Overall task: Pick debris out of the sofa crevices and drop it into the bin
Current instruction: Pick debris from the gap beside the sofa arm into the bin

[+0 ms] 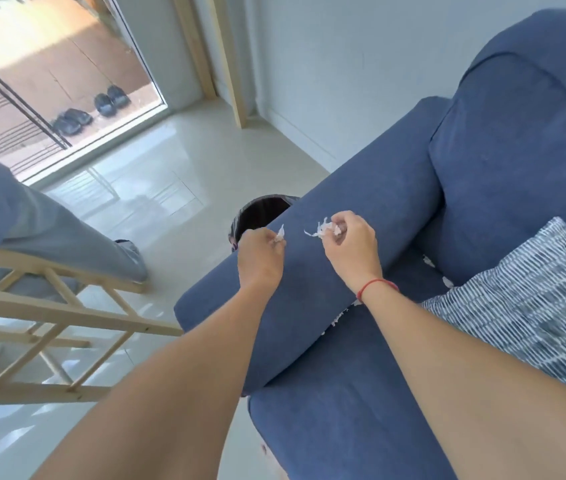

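Left hand [261, 254] and right hand [351, 244] each pinch white paper shreds [319, 230] above the blue fabric sofa arm [309, 271]. Released here, they would likely miss the dark round bin [261, 213] beyond it.

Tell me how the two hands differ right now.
The left hand pinches one small white scrap close to the bin; the right hand holds a bigger bunch of scraps over the sofa arm. Only the right wrist wears a red string. Both are closed, carrying debris.
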`<state>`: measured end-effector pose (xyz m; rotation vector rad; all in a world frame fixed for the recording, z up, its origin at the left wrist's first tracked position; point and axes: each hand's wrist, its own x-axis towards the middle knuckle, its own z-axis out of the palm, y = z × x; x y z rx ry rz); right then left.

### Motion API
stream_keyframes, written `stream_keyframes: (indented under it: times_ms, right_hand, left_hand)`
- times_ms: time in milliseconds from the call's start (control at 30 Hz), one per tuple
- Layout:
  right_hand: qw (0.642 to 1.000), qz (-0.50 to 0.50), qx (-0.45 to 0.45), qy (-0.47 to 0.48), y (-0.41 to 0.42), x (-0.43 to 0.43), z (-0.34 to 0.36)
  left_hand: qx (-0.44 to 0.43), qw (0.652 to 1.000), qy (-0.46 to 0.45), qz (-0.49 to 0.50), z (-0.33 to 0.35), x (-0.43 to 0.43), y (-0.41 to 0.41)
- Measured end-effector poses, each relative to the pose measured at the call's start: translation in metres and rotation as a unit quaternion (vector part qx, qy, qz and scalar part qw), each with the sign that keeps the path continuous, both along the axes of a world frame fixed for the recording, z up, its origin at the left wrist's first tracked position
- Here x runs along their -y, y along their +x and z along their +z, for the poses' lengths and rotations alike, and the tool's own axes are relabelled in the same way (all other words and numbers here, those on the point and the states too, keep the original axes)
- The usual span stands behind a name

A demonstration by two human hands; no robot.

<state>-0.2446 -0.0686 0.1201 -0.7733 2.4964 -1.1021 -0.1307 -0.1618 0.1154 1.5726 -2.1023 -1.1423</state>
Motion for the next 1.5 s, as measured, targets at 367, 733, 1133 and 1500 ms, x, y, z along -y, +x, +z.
stream_keyframes:
  times_ms: [367,733,1133,1500]
  right_hand:
    - [1.000,0.006,-0.001,-0.005,-0.009,0.116,-0.001]
    - [0.969,0.127,0.085,0.195,-0.053,0.167,-0.018]
    - [0.976,0.058,0.080,0.193,-0.089,0.061,-0.011]
    - [0.972,0.027,0.121,0.200,-0.078,-0.082,-0.026]
  left_hand:
    - [-0.062,0.993,0.035,0.094,-0.013,0.112,-0.010]
    - [0.058,0.992,0.107,-0.030,-0.044,0.161,-0.043]
    - [0.090,0.977,0.009,-0.191,-0.018,0.072,-0.091]
    - [0.068,0.970,0.046,-0.229,-0.013,-0.085,-0.082]
